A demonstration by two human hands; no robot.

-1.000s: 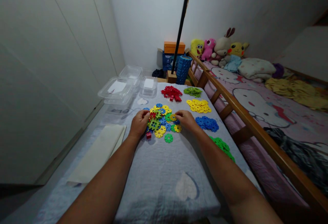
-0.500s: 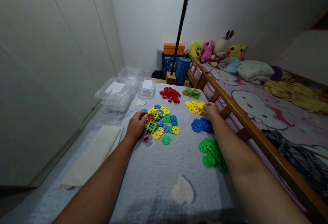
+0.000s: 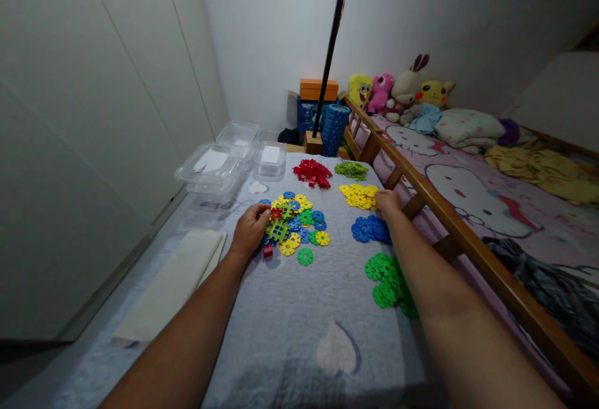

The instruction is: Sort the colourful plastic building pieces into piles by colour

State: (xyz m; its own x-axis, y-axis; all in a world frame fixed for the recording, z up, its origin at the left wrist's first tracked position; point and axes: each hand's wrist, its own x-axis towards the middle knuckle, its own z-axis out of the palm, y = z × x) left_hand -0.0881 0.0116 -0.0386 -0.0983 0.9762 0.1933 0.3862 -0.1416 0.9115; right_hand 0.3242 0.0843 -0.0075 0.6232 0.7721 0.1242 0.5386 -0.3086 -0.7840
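My left hand [image 3: 251,226] rests at the left edge of a mixed pile of plastic snowflake discs [image 3: 294,224] and square lattice pieces [image 3: 279,230]. Its fingers are curled together, and what they hold, if anything, is hidden. At the right edge of the yellow disc pile [image 3: 358,196], my right hand [image 3: 388,200] has its fingers drawn closed; I cannot make out anything in them. Nearer to me along that side lie blue discs [image 3: 369,229] and green discs [image 3: 388,280], partly behind my right forearm. Farther back are red pieces [image 3: 312,173] and light green pieces [image 3: 350,171].
Clear plastic boxes [image 3: 210,165] stand at the back left, with a folded cream cloth [image 3: 173,287] in front of them. A wooden bed rail [image 3: 425,200] runs along the right. A black pole [image 3: 331,53] rises behind the table.
My right hand has shifted slightly right at the edge of the yellow pile, its fingers drawn in more. My left hand stays by the mixed pile. The whole view has shifted slightly.
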